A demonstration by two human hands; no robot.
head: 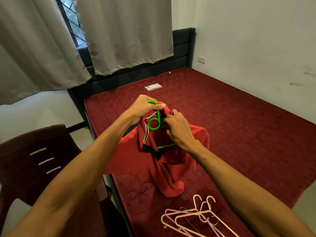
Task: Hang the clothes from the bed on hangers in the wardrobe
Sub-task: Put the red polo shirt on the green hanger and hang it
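Observation:
A red polo shirt (171,161) with a dark striped collar hangs on a green plastic hanger (153,123) above the bed (239,134). My left hand (143,108) grips the hanger's hook at the top. My right hand (176,127) pinches the shirt's collar beside the hanger's neck. The hanger's lower bar shows as a green line under my right wrist; the rest is hidden inside the shirt. The shirt's hem touches the maroon mattress.
Several pink and lilac hangers (193,218) lie on the bed's near edge. A small clear plastic packet (153,87) lies further up the mattress. A dark brown plastic chair (34,159) stands left of the bed. Grey curtains (119,31) hang behind the headboard.

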